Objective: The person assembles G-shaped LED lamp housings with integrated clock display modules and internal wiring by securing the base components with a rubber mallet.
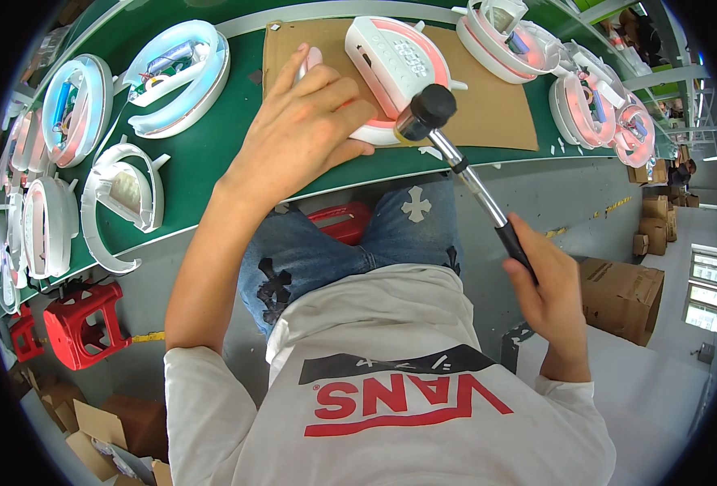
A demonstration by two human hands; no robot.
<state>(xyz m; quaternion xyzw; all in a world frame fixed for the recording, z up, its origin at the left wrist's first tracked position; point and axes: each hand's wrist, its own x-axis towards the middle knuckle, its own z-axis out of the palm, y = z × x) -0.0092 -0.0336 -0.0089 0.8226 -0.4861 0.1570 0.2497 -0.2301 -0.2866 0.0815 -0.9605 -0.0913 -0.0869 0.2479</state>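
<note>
While the green tabletop curves across the upper part of the view, a brown cardboard sheet lies flat on it in front of the person. On this cardboard rests a round white and pink device, with a lit display on its upper face. The left hand lies on the left side of this device, palm down, fingers spread and slightly bent, pressing on its rim; it does not close around anything. The right hand is closed tightly around the black grip of a mallet, low on the right and off the tabletop. The metal shaft of the mallet goes up and left, and its black rubber head is just at the lower right rim of the device, touching it or almost touching; I cannot tell which. To the left on the tabletop lie several open white ring-shaped shells, some with blue light inside. To the right stand more white and pink units, close together. Under the tabletop are a red plastic stool on the left and a cardboard box on the right.
</note>
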